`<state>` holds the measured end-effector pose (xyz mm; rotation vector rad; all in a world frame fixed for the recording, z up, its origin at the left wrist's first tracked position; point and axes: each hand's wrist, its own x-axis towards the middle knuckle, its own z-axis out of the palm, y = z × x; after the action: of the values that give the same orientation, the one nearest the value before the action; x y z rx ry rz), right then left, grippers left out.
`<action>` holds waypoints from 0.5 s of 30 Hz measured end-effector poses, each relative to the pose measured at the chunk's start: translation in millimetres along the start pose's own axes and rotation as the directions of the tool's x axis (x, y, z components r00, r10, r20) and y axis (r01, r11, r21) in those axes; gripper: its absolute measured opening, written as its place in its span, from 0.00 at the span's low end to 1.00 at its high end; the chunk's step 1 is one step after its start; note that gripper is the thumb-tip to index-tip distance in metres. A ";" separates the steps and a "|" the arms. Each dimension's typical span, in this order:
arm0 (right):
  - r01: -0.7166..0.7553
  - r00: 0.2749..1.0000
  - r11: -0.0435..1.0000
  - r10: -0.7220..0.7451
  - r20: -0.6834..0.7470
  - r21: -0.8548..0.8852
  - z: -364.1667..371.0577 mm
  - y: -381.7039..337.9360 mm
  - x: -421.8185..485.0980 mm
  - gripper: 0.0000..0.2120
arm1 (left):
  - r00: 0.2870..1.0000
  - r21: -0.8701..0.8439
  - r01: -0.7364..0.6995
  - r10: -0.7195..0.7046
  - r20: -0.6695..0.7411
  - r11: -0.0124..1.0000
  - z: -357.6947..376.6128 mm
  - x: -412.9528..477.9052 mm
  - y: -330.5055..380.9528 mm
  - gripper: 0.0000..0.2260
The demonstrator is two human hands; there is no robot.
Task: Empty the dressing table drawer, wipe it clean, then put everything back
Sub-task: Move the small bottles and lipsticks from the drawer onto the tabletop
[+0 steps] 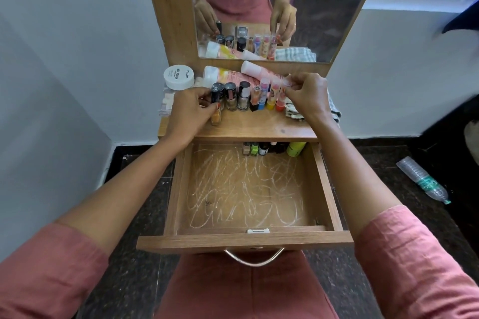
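Drawer [327, 184] of the dressing table is pulled fully out toward the person. Its wooden floor is bare over most of its area and marked with white scribbles. A metal handle [254, 258] hangs from the front panel. A few small bottles [255, 149] and a yellow-green container [295, 149] stand in a row along the back, partly hidden under the tabletop [248, 125].

Left hand [190, 111] is over the tabletop's left part, fingers curled around a black-capped nail polish bottle [216, 92]; amber glass shows below the fingers. Right hand [308, 93] pinches the cap end of a red-based lip balm tube [280, 104].

Between the hands is a line of upright items: two glitter polish bottles [231, 97], a small orange-and-black item, a blue-based balm [262, 97] and a yellow-based balm [272, 97]. Behind them two pale tubes [220, 75] lie on their sides against the mirror [298, 8]. A white jar [178, 76] labelled nail polish sits at far left. A checked cloth [335, 110] lies under the right wrist.

On the dark floor to the right lies a clear plastic bottle [422, 180].
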<state>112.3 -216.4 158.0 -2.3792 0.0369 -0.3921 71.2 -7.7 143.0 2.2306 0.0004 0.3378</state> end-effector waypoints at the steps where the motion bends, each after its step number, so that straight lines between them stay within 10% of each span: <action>1: -0.004 1.000 1.000 0.004 0.000 0.007 -0.7 -0.3 0.2 0.13 | 1.000 0.001 -0.002 0.002 0.004 1.000 -0.1 0.0 -0.2 0.14; 15: -0.004 0.999 1.000 0.005 0.037 -0.009 2.7 6.6 1.4 0.18 | 1.000 -0.004 0.017 -0.017 -0.007 1.000 -0.4 -2.0 -5.3 0.15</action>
<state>114.9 -219.7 152.1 -2.3938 0.0269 -0.3466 69.8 -4.3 138.7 2.2243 0.0223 0.3356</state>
